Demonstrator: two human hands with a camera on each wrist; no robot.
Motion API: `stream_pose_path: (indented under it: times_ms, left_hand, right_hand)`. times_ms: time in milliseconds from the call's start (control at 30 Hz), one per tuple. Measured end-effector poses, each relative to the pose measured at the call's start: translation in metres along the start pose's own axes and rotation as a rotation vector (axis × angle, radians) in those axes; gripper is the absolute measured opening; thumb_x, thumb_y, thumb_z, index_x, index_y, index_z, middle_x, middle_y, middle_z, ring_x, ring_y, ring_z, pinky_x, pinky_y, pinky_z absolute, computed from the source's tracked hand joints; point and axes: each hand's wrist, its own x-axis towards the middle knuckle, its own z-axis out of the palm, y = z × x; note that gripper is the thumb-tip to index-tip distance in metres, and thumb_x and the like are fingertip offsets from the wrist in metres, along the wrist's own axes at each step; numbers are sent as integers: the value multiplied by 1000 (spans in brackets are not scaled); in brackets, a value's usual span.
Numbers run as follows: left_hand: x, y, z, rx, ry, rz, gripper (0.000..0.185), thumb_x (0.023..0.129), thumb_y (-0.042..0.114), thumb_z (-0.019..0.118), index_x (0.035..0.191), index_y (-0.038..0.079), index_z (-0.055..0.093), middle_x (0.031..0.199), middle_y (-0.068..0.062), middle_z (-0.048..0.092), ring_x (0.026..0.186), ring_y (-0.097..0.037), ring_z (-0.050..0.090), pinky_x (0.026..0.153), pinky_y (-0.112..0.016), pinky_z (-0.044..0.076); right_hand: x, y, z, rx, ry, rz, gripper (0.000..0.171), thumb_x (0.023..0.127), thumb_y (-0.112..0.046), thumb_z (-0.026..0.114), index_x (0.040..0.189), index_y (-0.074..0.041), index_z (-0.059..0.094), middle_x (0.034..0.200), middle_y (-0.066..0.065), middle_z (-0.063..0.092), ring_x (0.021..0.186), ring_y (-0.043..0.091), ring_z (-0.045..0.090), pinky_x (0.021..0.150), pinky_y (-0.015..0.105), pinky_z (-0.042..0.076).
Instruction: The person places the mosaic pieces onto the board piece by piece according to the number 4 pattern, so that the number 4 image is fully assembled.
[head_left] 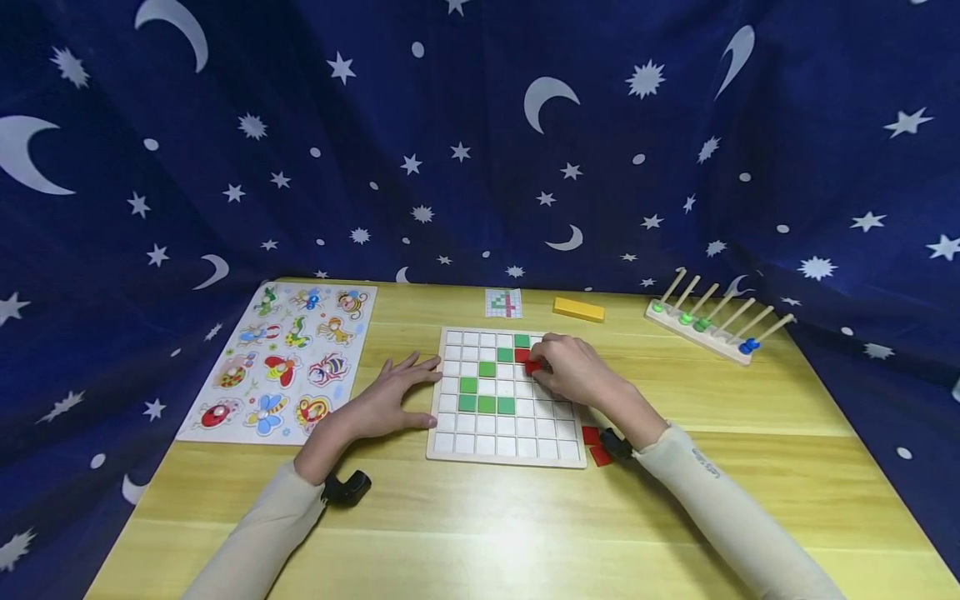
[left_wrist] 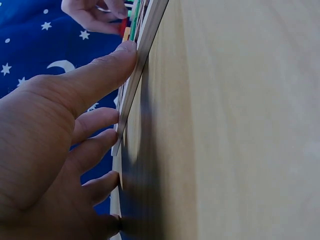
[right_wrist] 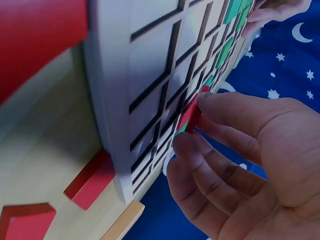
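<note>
- Grid board is laid flat mid-counter, straight before the person, so both hands reach it w/o stretching.
- Left hand is spread at the board's left edge, fingers straight and touching the rim; grip relaxed, nothing held. Judged as bracing, so the board is kept from sliding.
- Red tile is pinched betw. thumb and fingertips of the right hand, grip closed on it, at the board's upper right cells, just beside a red tile already seated.
- Green tiles are set in cells, approx. a stepped line w/ a lower row.
- Spare red pieces are kept on the counter by the board's lower right corner, near the working hand.
- Pattern card is placed behind the board, presumably as ref.; a red-and-green figure like a "4" is shown, no other writing readable.
- Sleeve print is too small to be read.
</note>
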Motion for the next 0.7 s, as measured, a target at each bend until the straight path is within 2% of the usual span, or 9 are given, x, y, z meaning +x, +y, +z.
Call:
stream_pose_path:
  times_ms: [133, 433, 700]
  left_hand:
    - [0, -1, 0, 0, 1, 2, 71, 87, 36, 79, 146, 9, 51, 163, -3, 27, 151, -35, 9, 117, -62, -5]
    - [-1, -1, 1, -11, 2, 0, 70, 87, 34, 79, 146, 9, 51, 163, -2, 28, 151, -34, 9, 117, -61, -7]
    - [-1, 0, 2, -12, 7, 9, 71, 86, 34, 79, 146, 8, 51, 162, -4, 28, 151, -35, 9, 117, -61, -6]
  right_hand:
    - [3, -3, 2, -9, -23, -10, 8, 84, -7, 78, 91, -9, 75, 86, 0, 64, 72, 15, 57, 64, 36, 51]
    - [5, -8, 6, -7, -33, -8, 14, 81, -3, 78, 95, -7, 75, 88, 3, 65, 74, 17, 55, 64, 34, 49]
    - [7, -12, 8, -30, -49, -13, 14, 82, -4, 78, 94, -7, 74, 83, 0, 61, 70, 17, 51, 59, 30, 45]
